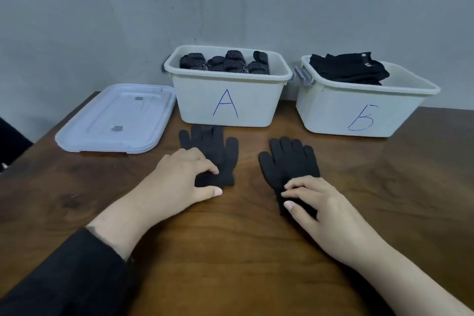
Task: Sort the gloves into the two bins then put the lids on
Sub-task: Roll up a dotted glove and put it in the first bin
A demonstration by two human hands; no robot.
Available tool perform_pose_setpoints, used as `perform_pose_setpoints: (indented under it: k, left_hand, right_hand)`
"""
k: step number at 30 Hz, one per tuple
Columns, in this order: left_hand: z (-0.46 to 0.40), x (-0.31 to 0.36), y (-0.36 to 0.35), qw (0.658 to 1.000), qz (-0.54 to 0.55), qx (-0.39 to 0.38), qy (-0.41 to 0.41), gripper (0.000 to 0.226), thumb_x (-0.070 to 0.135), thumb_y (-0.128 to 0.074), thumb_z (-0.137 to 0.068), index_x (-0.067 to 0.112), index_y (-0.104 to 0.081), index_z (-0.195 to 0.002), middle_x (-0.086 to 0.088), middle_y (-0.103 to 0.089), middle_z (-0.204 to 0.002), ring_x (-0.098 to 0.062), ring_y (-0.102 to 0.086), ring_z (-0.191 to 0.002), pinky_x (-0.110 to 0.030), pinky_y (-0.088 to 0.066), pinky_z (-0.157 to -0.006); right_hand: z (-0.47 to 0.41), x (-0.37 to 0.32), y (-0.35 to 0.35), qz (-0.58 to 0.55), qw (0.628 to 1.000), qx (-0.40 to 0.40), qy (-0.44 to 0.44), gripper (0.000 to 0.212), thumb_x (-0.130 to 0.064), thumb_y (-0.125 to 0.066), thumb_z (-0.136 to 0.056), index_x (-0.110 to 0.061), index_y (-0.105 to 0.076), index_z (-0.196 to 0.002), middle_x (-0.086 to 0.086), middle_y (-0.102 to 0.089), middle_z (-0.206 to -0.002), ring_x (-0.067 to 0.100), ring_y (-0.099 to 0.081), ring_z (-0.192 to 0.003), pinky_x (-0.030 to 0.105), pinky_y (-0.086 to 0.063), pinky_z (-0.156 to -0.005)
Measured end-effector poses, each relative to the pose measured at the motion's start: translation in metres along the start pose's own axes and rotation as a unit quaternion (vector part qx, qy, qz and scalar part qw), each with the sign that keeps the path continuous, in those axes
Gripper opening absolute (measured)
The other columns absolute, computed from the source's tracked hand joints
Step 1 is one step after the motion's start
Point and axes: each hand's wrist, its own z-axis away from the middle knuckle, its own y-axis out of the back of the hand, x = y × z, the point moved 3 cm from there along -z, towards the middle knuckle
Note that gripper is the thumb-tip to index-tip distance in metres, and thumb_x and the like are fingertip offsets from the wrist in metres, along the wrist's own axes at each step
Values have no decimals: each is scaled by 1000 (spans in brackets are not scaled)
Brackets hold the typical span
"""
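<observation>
Two plain black gloves lie flat on the wooden table in front of the bins. My left hand (184, 177) pinches the cuff of the left glove (213, 149) between curled fingers and thumb. My right hand (313, 200) pinches the cuff of the right glove (289, 161). Bin A (228, 100), white with a blue letter, holds several dotted black gloves. To its right, Bin B (359, 110) holds several plain black gloves. A stack of pale lids (115, 120) lies flat to the left of bin A.
A grey wall stands directly behind both bins. The table's left edge (46, 133) runs diagonally beside the lids. Something dark (10, 141) sits beyond that edge. Grey latches (301, 75) stick out between the bins.
</observation>
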Motion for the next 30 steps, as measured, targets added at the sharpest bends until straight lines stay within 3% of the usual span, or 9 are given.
perform_pose_setpoints:
  k: [4,9,12,15,18,20,24,27,30]
  left_hand:
    - [-6,1,-1,1000,-29,8,-5,28,51,-59,-93,41,-65,-119,19,-53,-115,-5,-44,-102,-33,-35,-96]
    - [-7,8,-4,997,-53,55,-25,17,40,-57,-97,32,-70,-104,15,-59,-99,-7,-51,-90,-29,-38,-82]
    - [-4,14,-1,988,69,136,17,9,33,-59,-96,28,-66,-96,13,-59,-86,-5,-53,-83,-20,-39,-71]
    - [-4,32,6,950,205,227,68,7,29,-61,-95,29,-66,-89,12,-62,-82,-4,-57,-80,-15,-41,-66]
    - [-7,63,5,914,296,268,75,7,26,-63,-93,27,-68,-89,12,-65,-81,-5,-60,-78,-20,-46,-69]
    - [-9,87,-1,909,325,257,42,11,22,-61,-94,26,-71,-94,14,-68,-86,-3,-63,-84,-23,-51,-74]
    - [-9,112,-13,906,385,176,-4,39,5,-48,-98,28,-71,-121,23,-69,-111,8,-59,-109,-9,-44,-90]
    - [-5,102,-14,899,404,170,-16,42,2,-44,-99,25,-67,-127,21,-70,-116,9,-57,-116,-9,-42,-98]
    - [-4,89,-10,893,403,201,-4,39,5,-45,-100,26,-68,-124,23,-71,-111,7,-59,-114,-10,-43,-97]
  right_hand:
    - [2,3,-6,-6,1000,-19,-7,45,-56,-43,-94,-35,-70,-124,-32,-53,-124,-11,-42,-124,17,-34,-106]
    - [2,3,-5,-25,1000,-1,-15,31,-48,-52,-96,-37,-69,-120,-34,-54,-121,-10,-43,-124,18,-35,-107]
    - [1,-2,1,-62,997,25,-26,36,-52,-50,-95,-36,-68,-121,-32,-58,-120,-10,-48,-123,18,-40,-104]
    - [-2,-13,14,-138,984,92,-60,36,-49,-52,-94,-36,-68,-123,-32,-64,-118,-13,-53,-117,10,-44,-97]
    - [-15,-33,12,-282,949,63,-124,33,-46,-54,-98,-40,-64,-129,-31,-66,-120,-13,-57,-116,11,-45,-100]
    - [-24,-47,5,-407,901,27,-144,32,-48,-50,-101,-39,-63,-128,-21,-68,-125,-1,-61,-120,28,-49,-105]
    - [-34,-53,9,-553,805,46,-212,25,-32,-51,-105,-23,-71,-117,-5,-74,-117,10,-68,-114,39,-55,-98]
    - [-40,-37,23,-501,822,82,-259,25,-14,-51,-105,-20,-73,-115,0,-77,-108,17,-72,-104,39,-61,-88]
    - [-50,-21,47,-440,844,110,-285,26,-10,-49,-101,-17,-74,-104,9,-75,-105,20,-72,-93,34,-61,-75]
